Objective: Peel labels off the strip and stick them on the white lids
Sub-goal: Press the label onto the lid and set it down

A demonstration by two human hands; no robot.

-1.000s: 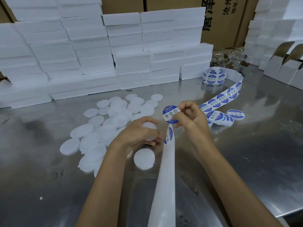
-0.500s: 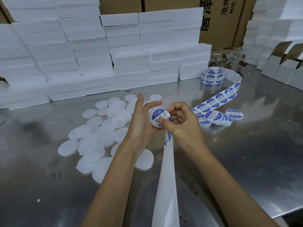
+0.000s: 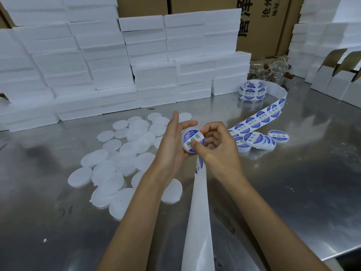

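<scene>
Head view is showing a white lid [image 3: 192, 140] held up above the counter [image 3: 293, 182], its round blue-and-white label [image 3: 194, 141] facing the camera. The left hand [image 3: 172, 147] is gripping the lid from the left, thumb and fingers curled round its rim with the forefinger pointing up – while the right hand [image 3: 216, 147] is pressing its thumb onto the lower edge of the label, the other fingers curled in behind the lid. From under the right hand the strip [image 3: 197, 212] is hanging down toward the camera as bare white backing, and on the far side it is running off to the right, still carrying labels, to a loose roll [image 3: 252, 91] standing near the back. Just right of the hands a small group of labelled lids [image 3: 256, 139] is lying on the counter, some overlapping. To the left a heap of plain lids [image 3: 117, 159] is spreading over the steel surface – many overlapping one another. Behind them, white foam boxes [image 3: 109, 65] are standing in tall stacks, with brown cartons [image 3: 259, 26] behind, and folded white boxes [image 3: 336, 81] are sitting at the far right.
</scene>
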